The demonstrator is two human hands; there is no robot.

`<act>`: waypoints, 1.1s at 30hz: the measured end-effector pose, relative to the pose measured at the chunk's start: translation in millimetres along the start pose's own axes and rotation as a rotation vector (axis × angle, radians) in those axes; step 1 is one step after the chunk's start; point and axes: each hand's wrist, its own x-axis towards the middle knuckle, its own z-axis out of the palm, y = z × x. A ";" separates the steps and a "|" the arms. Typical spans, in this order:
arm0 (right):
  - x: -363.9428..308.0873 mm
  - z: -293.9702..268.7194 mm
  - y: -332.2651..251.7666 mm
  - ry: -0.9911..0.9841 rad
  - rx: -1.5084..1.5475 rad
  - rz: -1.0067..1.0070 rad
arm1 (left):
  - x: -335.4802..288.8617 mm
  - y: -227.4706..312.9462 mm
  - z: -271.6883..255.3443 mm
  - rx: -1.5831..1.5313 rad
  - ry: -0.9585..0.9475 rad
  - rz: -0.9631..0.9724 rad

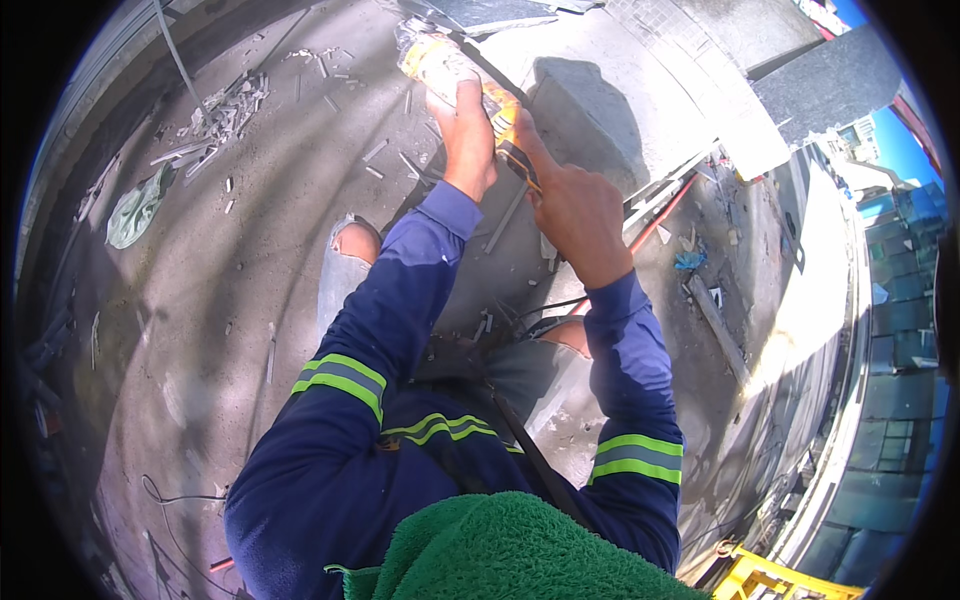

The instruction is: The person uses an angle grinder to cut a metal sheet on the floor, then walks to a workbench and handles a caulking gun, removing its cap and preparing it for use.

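Observation:
A yellow-and-black power tool, shaped like an angle grinder [503, 115], is held out at arm's length, near the edge of a pale slab [690, 100]. My left hand [468, 135] is closed around its front part, the thumb lying along the top. Glare washes out the tool's far end, so its disc cannot be made out. Farther back on the body, my right hand [580, 215] grips the rear, with the index finger stretched along the side. Its other fingers are mostly hidden. A dark shadow falls across the slab beside the tool.
Broken offcuts [225, 115] litter the dusty floor at the far left, near a pale green bag [138, 208]. An orange-red hose or cable [660, 215] runs right of my right hand. A wooden strip [718, 325] lies farther right. Yellow metalwork [770, 578] stands at the lower right.

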 end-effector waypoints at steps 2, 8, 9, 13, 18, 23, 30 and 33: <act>-1.1 -0.3 0.1 -0.001 0.004 0.003 | -1.4 0.6 0.4 0.010 -0.003 0.016; -1.6 -5.8 1.6 -0.008 0.009 0.002 | -4.9 4.2 2.5 -0.012 -0.058 -0.018; -2.4 -6.2 1.4 -0.008 0.003 0.001 | -4.7 4.3 2.3 -0.002 -0.049 -0.025; -5.8 -6.2 1.7 -0.005 0.001 0.000 | -6.9 4.2 1.1 0.014 -0.039 -0.023; -1.3 -4.4 0.8 0.011 0.006 -0.017 | -6.1 10.3 2.9 -0.010 -0.061 -0.036; 8.1 0.9 0.5 -0.016 0.025 -0.006 | 5.4 6.9 1.0 0.026 -0.009 -0.031; 36.0 12.4 -6.5 0.105 0.015 -0.062 | 34.9 13.8 -0.7 0.000 -0.040 -0.047; 44.2 17.9 -5.1 0.085 0.044 -0.054 | 44.7 5.2 -3.9 0.011 -0.012 -0.048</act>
